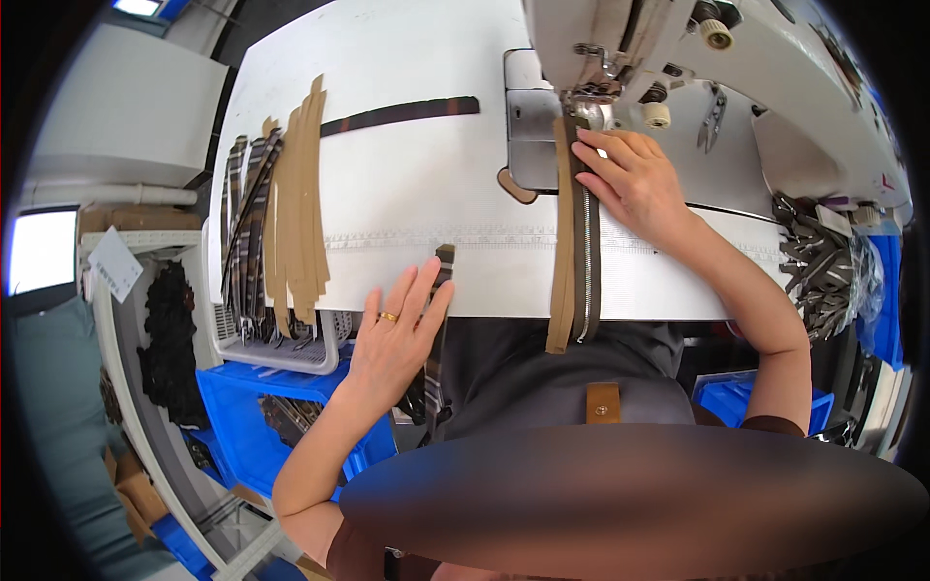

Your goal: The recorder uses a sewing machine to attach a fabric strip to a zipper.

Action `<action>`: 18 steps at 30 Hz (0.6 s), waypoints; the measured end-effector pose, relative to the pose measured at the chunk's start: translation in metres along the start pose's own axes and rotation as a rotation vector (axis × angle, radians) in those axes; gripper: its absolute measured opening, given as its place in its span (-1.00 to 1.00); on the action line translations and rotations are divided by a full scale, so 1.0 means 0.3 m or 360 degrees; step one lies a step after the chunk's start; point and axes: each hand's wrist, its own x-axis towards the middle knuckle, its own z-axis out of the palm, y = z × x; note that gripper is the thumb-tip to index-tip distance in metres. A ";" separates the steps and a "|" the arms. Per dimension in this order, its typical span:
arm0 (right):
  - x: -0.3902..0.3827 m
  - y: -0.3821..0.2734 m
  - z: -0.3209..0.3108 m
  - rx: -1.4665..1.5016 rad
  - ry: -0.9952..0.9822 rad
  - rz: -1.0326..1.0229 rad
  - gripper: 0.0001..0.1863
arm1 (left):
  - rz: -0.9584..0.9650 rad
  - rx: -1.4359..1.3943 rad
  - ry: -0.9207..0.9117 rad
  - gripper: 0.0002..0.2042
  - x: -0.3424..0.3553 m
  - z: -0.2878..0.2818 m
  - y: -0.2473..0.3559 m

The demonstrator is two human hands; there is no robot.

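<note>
My right hand [635,184] lies palm down at the sewing machine, fingers stretched out. Its fingertips press on a dark zipper [592,261] with silvery teeth. Along the zipper's left side runs a tan fabric strip [562,257]. Both strips reach from beneath the machine's foot [593,108] to past the table's front edge. My left hand [402,320] is open near that edge, its fingers spread. Beside its thumb and forefinger, a dark striped fabric strip [445,254] hangs over the edge; whether they touch is unclear.
Tan strips [302,208] and plaid strips [254,218] are heaped on the table's left. Another dark strip [402,114] lies behind. Thread snips [713,118] rest right of the needle area. Zippers [819,266] pile up at the right. A blue bin [252,450] stands below left.
</note>
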 end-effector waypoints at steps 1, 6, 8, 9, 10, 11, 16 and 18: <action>0.000 -0.002 -0.001 0.0024 0.0005 0.0002 -0.66 | 0.0014 0.0048 0.0012 -0.47 -0.002 0.026 -0.015; -0.012 0.006 0.007 0.0059 0.0031 0.0002 -0.67 | 0.0073 -0.0015 0.0359 -0.57 0.075 0.115 -0.026; -0.011 0.007 0.003 0.0051 0.0034 0.0012 -0.66 | 0.0151 -0.0060 0.0442 -0.58 0.174 0.103 -0.015; -0.009 0.008 0.001 0.0034 0.0061 -0.0001 -0.67 | 0.0212 -0.0096 0.0527 -0.58 0.239 0.093 -0.005; -0.007 0.009 0.002 0.0014 0.0084 -0.0014 -0.68 | 0.0296 -0.0101 0.0616 -0.56 0.321 0.092 0.006; -0.004 0.008 0.003 0.0016 0.0077 -0.0009 -0.68 | 0.0372 -0.0105 0.0707 -0.55 0.402 0.094 0.016; 0.003 0.009 0.009 0.0036 0.0079 -0.0020 -0.64 | 0.0449 -0.0149 0.0666 -0.53 0.647 0.153 -0.007; 0.005 0.018 0.006 0.0025 0.0080 -0.0033 -0.62 | 0.0470 -0.0121 0.0623 -0.52 0.669 0.168 -0.009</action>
